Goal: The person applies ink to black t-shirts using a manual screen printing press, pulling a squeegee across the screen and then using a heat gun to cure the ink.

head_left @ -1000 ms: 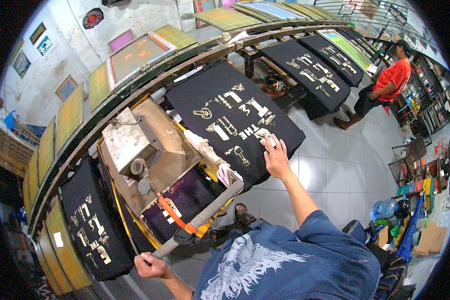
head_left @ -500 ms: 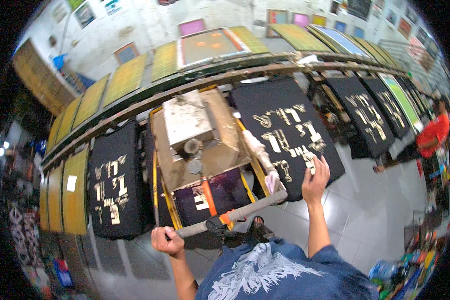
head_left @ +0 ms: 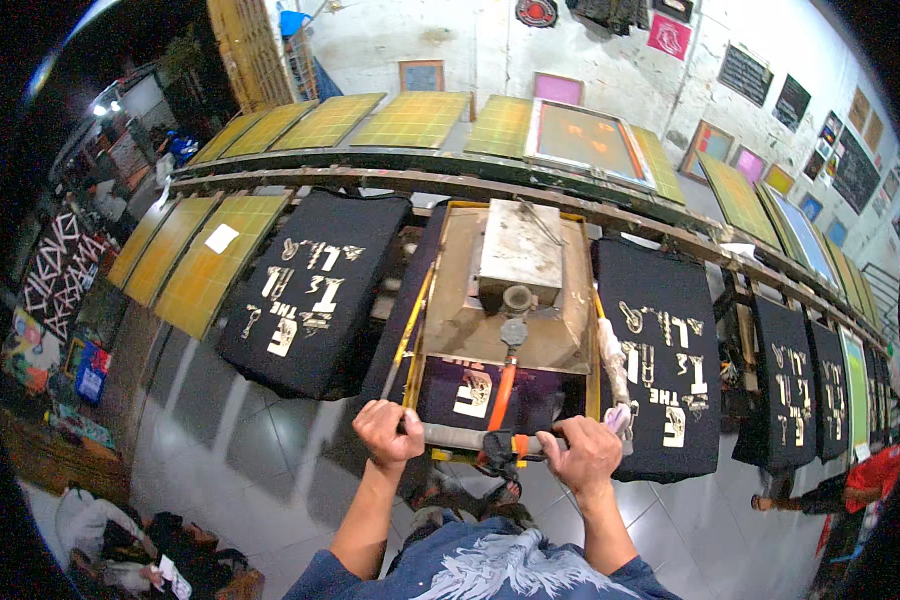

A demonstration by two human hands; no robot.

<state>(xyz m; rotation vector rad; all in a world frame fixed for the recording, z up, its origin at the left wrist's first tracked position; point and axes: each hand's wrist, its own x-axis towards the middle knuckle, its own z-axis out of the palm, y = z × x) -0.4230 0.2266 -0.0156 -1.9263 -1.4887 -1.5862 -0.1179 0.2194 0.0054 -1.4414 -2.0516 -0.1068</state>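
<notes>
My left hand (head_left: 387,432) grips the left end of a grey padded bar (head_left: 453,436), and my right hand (head_left: 582,450) is closed on its right end. The bar has orange and black fittings at its middle, where an orange hose (head_left: 502,395) runs up to a stained metal box unit (head_left: 518,245) on a yellow frame (head_left: 400,340). Under the unit lies printed black fabric (head_left: 442,395). Black shirts with cream prints flank it on platens, one at left (head_left: 350,260) and one at right (head_left: 690,300). A wrapped pale bundle (head_left: 610,355) hangs along the frame's right side.
More printed shirts (head_left: 775,370) line the rail at right, near a person in red (head_left: 875,475). Yellow boards (head_left: 410,118) and a framed screen (head_left: 585,145) lean along the back rail, more boards (head_left: 225,255) at left. Dark piled items (head_left: 170,550) sit at lower left.
My right hand has left the printed shirt and taken hold of the bar's right end. My left hand stays on the bar. The view has turned to the left.
</notes>
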